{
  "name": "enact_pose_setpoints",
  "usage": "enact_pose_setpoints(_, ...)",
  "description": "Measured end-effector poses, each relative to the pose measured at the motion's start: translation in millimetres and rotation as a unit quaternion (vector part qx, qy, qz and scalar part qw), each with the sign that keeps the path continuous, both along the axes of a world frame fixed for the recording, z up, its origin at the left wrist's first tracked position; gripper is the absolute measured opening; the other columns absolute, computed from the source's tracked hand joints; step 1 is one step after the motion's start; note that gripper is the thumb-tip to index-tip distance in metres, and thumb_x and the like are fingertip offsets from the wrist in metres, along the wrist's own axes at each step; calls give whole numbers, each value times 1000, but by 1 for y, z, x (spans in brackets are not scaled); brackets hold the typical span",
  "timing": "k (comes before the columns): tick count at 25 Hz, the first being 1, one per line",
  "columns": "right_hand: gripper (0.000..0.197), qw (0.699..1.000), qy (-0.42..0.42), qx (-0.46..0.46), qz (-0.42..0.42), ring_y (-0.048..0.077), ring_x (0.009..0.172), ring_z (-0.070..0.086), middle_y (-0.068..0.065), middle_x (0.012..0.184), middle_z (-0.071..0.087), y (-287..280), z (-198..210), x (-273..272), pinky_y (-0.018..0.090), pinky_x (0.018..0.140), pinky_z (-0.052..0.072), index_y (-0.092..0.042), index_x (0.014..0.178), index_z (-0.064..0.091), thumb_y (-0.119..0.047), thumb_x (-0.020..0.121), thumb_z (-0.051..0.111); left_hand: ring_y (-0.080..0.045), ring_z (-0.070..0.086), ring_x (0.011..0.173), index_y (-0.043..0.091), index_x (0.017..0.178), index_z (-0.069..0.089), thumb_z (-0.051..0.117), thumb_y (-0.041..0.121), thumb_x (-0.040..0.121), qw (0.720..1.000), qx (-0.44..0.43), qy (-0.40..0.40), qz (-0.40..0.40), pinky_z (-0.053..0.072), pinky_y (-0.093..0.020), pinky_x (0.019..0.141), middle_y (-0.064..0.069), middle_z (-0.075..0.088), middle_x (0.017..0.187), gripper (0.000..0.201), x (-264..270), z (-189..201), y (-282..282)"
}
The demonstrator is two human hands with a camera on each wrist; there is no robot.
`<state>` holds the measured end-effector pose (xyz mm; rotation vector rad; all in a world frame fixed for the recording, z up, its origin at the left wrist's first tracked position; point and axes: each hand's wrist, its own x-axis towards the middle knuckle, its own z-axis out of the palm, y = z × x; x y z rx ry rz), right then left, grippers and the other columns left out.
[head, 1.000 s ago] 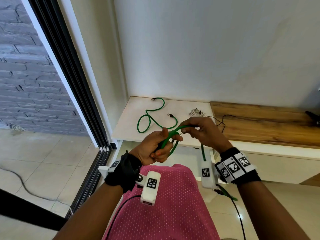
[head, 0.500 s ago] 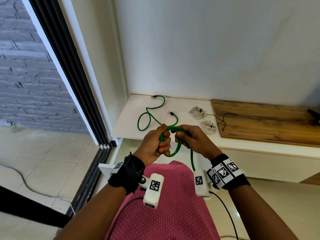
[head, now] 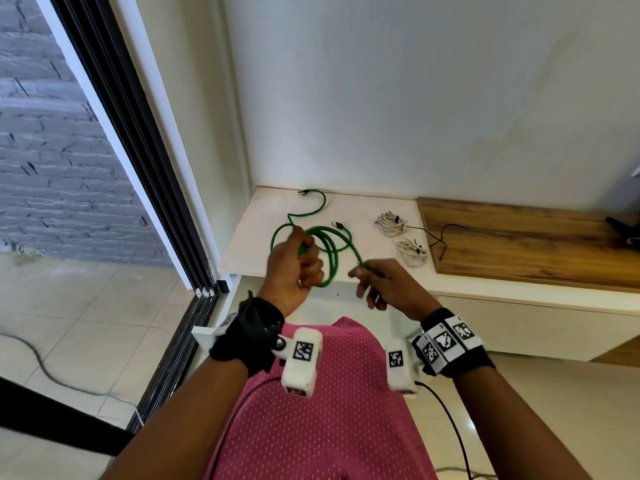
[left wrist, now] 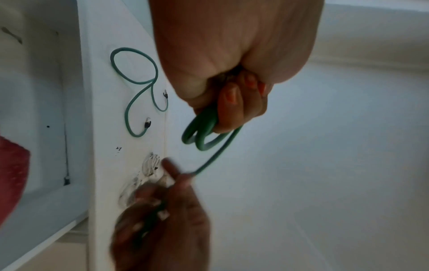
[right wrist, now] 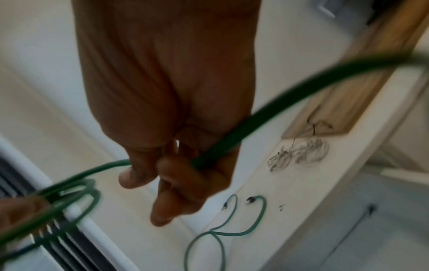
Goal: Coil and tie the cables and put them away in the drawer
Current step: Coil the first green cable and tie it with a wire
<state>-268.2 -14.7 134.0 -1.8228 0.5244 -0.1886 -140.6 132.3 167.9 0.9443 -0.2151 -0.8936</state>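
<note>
A green cable (head: 330,258) is partly coiled: my left hand (head: 298,268) grips its loops in a fist, above the front edge of the white cabinet top (head: 249,244). The left wrist view shows the loops (left wrist: 202,135) hanging from my curled fingers (left wrist: 232,110). My right hand (head: 370,275) pinches the free strand a short way to the right; the strand (right wrist: 255,117) runs through its fingers (right wrist: 174,174). A second green cable (head: 323,202) lies loose on the top. The open white drawer (head: 207,336) sits below the hands, mostly hidden by my arms.
Two white coiled cables (head: 391,223) (head: 412,252) and a thin black wire (head: 440,237) lie on the top beside a wooden panel (head: 536,247). A black sliding-door frame (head: 145,188) stands at the left. A dark cord (head: 34,362) trails over the tiled floor.
My hands have drawn apart. The left hand rose with the loops over the cabinet edge, and the right hand slid along the strand to the right.
</note>
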Motion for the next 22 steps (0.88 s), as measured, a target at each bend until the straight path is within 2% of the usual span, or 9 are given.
enact_pose_setpoints(2, 20, 979, 112, -163, 49, 16, 56, 57, 2, 72, 64, 1, -12, -7, 28, 51, 46, -7, 103, 62, -21, 100, 47, -6, 18, 34, 15, 72, 44, 35, 34, 102, 998, -28, 23, 50, 11, -18, 37, 6, 26, 46, 37, 16, 5, 4)
enact_pose_setpoints(3, 21, 950, 156, -258, 88, 16, 67, 61, 1, 81, 66, 3, -15, -11, 27, 60, 49, -9, 109, 59, -23, 100, 47, -6, 18, 34, 15, 72, 44, 34, 36, 102, 997, -35, 29, 65, 12, -18, 36, 6, 26, 46, 38, 23, 5, 6)
enact_pose_setpoints(5, 30, 856, 197, -445, 177, 20, 94, 63, 6, 108, 66, 15, -14, -13, 30, 79, 50, -13, 128, 49, -24, 100, 46, -7, 18, 36, 15, 71, 43, 34, 39, 102, 996, -32, 23, 84, 14, -19, 36, 5, 28, 48, 40, 28, 2, 8)
enact_pose_setpoints(7, 36, 777, 158, -562, 235, 21, 102, 59, 8, 115, 61, 29, -4, -12, 32, 85, 46, -13, 134, 43, -23, 100, 45, -8, 23, 37, 16, 71, 41, 35, 37, 102, 996, -1, -9, 89, 20, -18, 37, 3, 36, 51, 39, 24, -2, 7)
enact_pose_setpoints(11, 22, 720, -36, -640, 267, 22, 92, 58, 7, 101, 62, 49, 30, -4, 31, 71, 45, -12, 112, 61, -14, 90, 59, -17, 62, 51, 8, 80, 49, 38, 28, 103, 989, 68, -124, 35, 50, -26, 48, -8, 65, 64, 33, 7, -6, 2)
enact_pose_setpoints(13, 18, 732, -131, -624, 239, 22, 83, 60, 5, 93, 64, 46, 40, 2, 29, 59, 44, -14, 97, 68, -13, 80, 73, -21, 61, 55, 6, 84, 49, 38, 28, 103, 977, 84, -194, -35, 47, -27, 51, -7, 64, 62, 31, -3, -10, 4)
enact_pose_setpoints(15, 17, 781, -189, -563, 196, 23, 75, 61, 7, 86, 65, 35, 49, 7, 29, 57, 46, -13, 93, 70, -15, 76, 75, -24, 54, 49, 2, 85, 52, 36, 31, 104, 953, 101, -258, -123, 41, -29, 52, -14, 60, 61, 38, -12, -14, 6)
enact_pose_setpoints(18, 15, 863, -210, -441, 134, 13, 70, 59, 3, 78, 66, 9, 61, 7, 25, 63, 47, -11, 92, 72, -21, 81, 70, -13, 29, 29, 5, 81, 51, 25, 37, 104, 950, 79, -212, -214, 28, -20, 39, -9, 47, 43, 47, -17, -15, 11)
enact_pose_setpoints(22, 12, 896, -205, -382, 95, -3, 69, 54, -8, 77, 64, -4, 56, 0, 8, 67, 38, -8, 87, 73, -18, 80, 72, -7, 20, 27, 3, 88, 53, 31, 49, 93, 948, 36, -149, -278, 20, -13, 38, -4, 39, 38, 51, -12, -14, 16)
